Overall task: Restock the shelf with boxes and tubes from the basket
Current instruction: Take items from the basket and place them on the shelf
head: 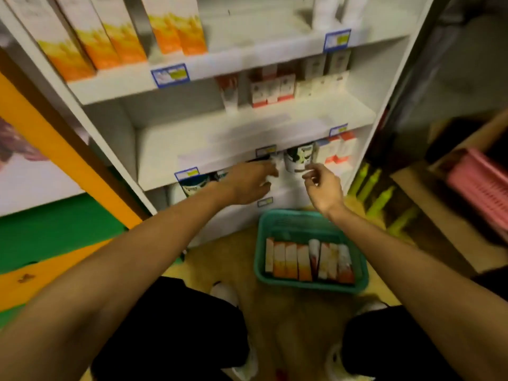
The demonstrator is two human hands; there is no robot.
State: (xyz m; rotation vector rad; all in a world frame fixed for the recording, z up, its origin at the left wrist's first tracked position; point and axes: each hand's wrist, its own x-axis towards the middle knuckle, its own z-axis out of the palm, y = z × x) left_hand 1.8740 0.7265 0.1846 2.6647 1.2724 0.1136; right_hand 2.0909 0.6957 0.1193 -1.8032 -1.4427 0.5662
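Observation:
A teal basket point(357, 259) sits on the floor below the shelf, holding a row of orange-and-white boxes point(286, 261) and tubes point(314, 254). My left hand point(247, 184) reaches into the low shelf point(209, 160), fingers closed around a white tube point(273, 169). My right hand point(323, 187) is just right of it, thumb and forefinger pinched on the lower edge of a black-and-white tube point(298, 159) standing on that shelf. The view is blurred, so details are soft.
More black-and-white tubes point(193, 185) stand at the low shelf's left, red-and-white boxes point(339, 151) at its right. Upper shelves carry tall orange boxes point(115, 37) and small boxes point(272, 89). A pink crate point(483, 193) lies at the right. My knees frame the floor below.

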